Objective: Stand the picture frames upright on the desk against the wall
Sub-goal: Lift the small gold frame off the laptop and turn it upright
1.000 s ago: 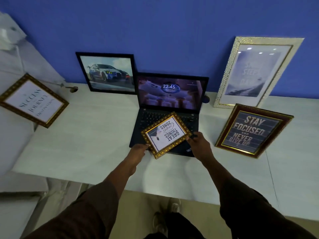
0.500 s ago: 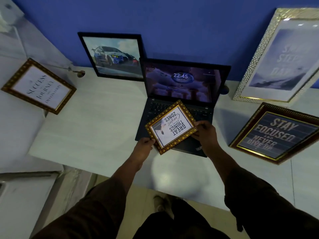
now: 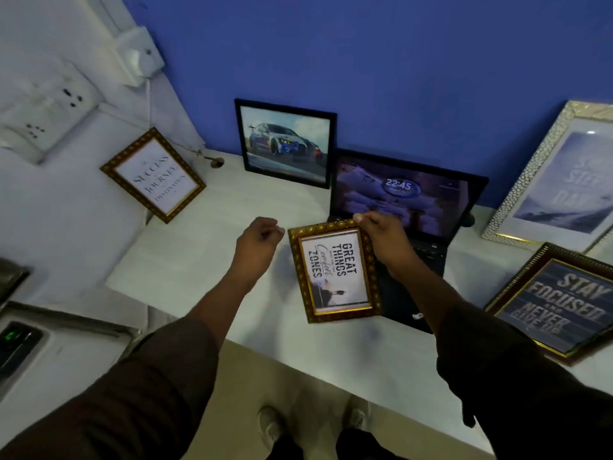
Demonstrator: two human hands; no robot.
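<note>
My left hand (image 3: 257, 240) has just let go and is hovering loosely curled, empty. My right hand (image 3: 381, 237) alone is pinching the small frame (image 3: 335, 272) by its top edge, turned sideways now, above the desk (image 3: 205, 257) beside the laptop (image 3: 408, 200), heading wallward.

An open black laptop (image 3: 403, 207) sits at the back of the white desk (image 3: 205, 257), its lit screen reading 22:45. Left of the laptop, a white side wall carries a socket panel (image 3: 49, 107) and a small white box (image 3: 141, 56). Behind the laptop rises a blue wall (image 3: 365, 61).
</note>
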